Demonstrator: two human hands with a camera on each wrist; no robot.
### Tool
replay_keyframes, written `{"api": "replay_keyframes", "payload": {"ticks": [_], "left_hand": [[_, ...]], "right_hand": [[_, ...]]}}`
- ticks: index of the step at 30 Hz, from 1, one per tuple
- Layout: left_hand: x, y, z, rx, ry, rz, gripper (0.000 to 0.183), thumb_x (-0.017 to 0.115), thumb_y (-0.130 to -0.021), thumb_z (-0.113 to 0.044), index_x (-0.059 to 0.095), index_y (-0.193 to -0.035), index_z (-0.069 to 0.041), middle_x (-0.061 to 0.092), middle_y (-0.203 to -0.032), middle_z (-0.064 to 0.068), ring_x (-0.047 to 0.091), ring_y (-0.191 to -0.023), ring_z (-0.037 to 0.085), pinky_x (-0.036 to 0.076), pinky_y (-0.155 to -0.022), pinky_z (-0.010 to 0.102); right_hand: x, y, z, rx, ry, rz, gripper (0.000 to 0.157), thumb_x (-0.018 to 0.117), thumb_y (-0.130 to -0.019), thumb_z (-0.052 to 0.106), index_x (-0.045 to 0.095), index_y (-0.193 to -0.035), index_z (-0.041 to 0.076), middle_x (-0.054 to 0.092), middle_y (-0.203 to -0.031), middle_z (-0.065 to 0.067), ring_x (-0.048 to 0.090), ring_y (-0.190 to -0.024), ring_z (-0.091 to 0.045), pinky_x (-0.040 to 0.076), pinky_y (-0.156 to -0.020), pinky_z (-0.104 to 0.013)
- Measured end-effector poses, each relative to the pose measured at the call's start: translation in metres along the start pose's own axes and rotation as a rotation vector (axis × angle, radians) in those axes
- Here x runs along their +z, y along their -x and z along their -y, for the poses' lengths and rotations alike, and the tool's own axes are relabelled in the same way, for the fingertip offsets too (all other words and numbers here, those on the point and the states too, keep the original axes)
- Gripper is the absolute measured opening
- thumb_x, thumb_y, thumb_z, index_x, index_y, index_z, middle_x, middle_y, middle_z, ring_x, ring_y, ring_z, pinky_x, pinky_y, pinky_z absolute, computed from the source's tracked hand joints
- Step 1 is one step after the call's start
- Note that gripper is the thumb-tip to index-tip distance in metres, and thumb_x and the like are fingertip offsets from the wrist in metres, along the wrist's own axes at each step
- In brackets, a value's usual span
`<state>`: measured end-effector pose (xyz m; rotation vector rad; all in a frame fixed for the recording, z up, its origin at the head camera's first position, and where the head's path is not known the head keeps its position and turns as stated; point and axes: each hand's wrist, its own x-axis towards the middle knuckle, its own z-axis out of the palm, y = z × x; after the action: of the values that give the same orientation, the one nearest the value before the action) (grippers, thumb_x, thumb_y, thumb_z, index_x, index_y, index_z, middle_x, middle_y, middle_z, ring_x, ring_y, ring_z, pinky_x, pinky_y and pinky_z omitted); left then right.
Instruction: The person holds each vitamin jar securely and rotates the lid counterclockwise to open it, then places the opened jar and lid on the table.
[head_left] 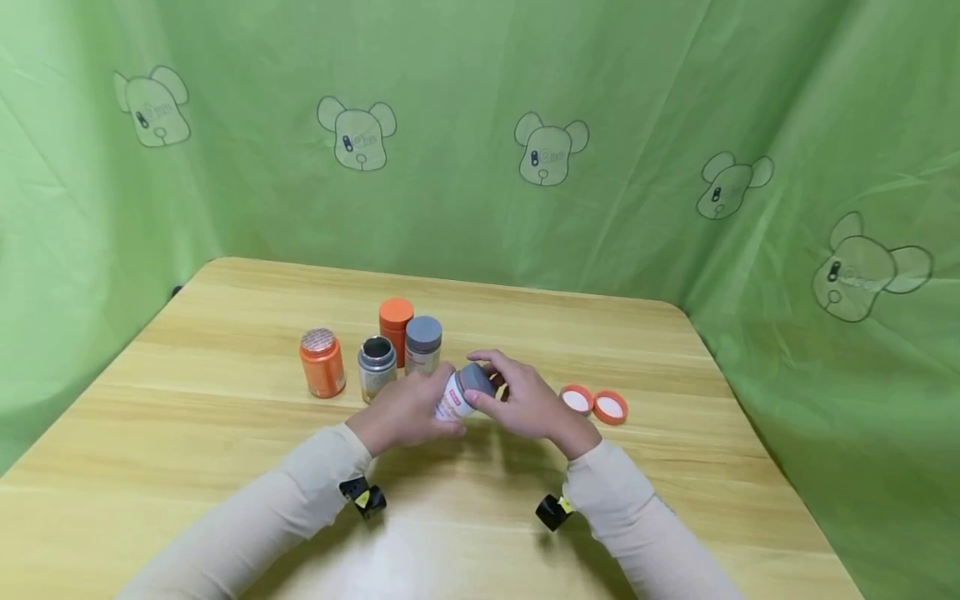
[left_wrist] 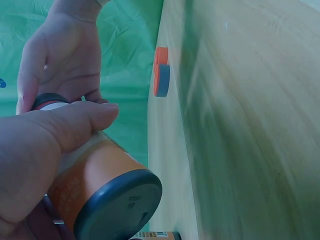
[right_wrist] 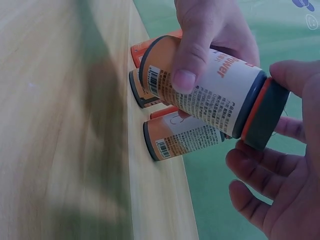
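My left hand [head_left: 408,408] grips a jar [right_wrist: 215,95] with a white and orange printed label and a dark base. It is held tilted above the table, its capped end toward my right hand. The right hand [head_left: 525,400] pinches the jar's dark grey lid [right_wrist: 267,115] between thumb and fingers. An orange band shows between the lid and the jar's neck in the right wrist view. Just beyond the left hand stand an uncapped grey jar [head_left: 377,375] with a dark mouth and a grey-lidded jar [head_left: 423,335].
An orange-lidded jar [head_left: 395,313] stands at the back of the group. To its left is an orange jar [head_left: 322,367] with a foil-covered top. Two loose lids [head_left: 611,407] with white insides lie beyond the right hand. Green curtains surround the wooden table [head_left: 225,400].
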<state>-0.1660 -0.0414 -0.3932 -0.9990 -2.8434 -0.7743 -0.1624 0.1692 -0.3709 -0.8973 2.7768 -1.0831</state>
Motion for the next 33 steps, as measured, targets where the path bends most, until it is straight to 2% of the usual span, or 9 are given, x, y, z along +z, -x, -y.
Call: {"api": "replay_keyframes", "payload": {"ticks": [3,9,11,14,21,33], "left_hand": [[-0.001,-0.004,0.0,0.013,-0.005,-0.006,0.064,0.085,-0.072,-0.039,0.05,-0.116,-0.009,0.059,-0.082,-0.001,0.057,-0.065,0.01,0.047,-0.053,0.026],[-0.002,-0.01,-0.002,0.033,-0.033,-0.011,0.066,0.085,-0.071,-0.039,0.05,-0.118,-0.009,0.059,-0.083,0.001,0.057,-0.065,0.012,0.047,-0.053,0.026],[-0.002,-0.011,-0.002,0.033,-0.044,-0.007,0.066,0.085,-0.071,-0.039,0.05,-0.119,-0.009,0.06,-0.084,0.002,0.057,-0.066,0.012,0.047,-0.053,0.026],[-0.001,-0.012,-0.001,0.032,-0.057,0.0,0.065,0.085,-0.071,-0.039,0.051,-0.118,-0.009,0.06,-0.084,0.002,0.057,-0.066,0.013,0.047,-0.053,0.026],[0.001,-0.009,0.004,0.015,-0.069,0.012,0.061,0.085,-0.071,-0.038,0.052,-0.114,-0.011,0.059,-0.082,-0.001,0.056,-0.064,0.01,0.046,-0.052,0.024],[0.002,-0.009,0.002,0.026,-0.068,-0.002,0.061,0.085,-0.071,-0.039,0.052,-0.114,-0.011,0.058,-0.079,0.0,0.055,-0.061,0.011,0.045,-0.051,0.025]], "right_hand": [[-0.003,0.0,-0.001,0.028,0.019,-0.003,0.047,0.063,-0.094,0.031,0.049,-0.133,0.008,0.063,-0.103,-0.008,0.06,-0.083,-0.017,0.05,-0.066,-0.031],[-0.008,-0.001,-0.004,0.058,0.085,0.004,0.041,0.058,-0.096,0.04,0.054,-0.123,0.009,0.06,-0.08,0.0,0.057,-0.069,-0.015,0.048,-0.062,-0.031],[-0.008,-0.001,-0.005,0.062,0.085,0.006,0.04,0.059,-0.096,0.041,0.055,-0.122,0.01,0.059,-0.078,0.001,0.055,-0.068,-0.014,0.048,-0.061,-0.031],[-0.008,0.0,-0.007,0.054,0.062,0.021,0.042,0.062,-0.094,0.038,0.053,-0.125,0.01,0.059,-0.08,0.0,0.055,-0.069,-0.015,0.048,-0.061,-0.032],[-0.007,0.0,-0.009,0.021,0.002,0.084,0.053,0.066,-0.092,0.032,0.047,-0.136,0.009,0.061,-0.102,-0.006,0.059,-0.082,-0.016,0.05,-0.068,-0.032],[-0.009,0.002,-0.011,0.038,0.001,0.075,0.054,0.067,-0.092,0.033,0.046,-0.136,0.01,0.06,-0.105,-0.005,0.059,-0.084,-0.017,0.049,-0.069,-0.033]]}}
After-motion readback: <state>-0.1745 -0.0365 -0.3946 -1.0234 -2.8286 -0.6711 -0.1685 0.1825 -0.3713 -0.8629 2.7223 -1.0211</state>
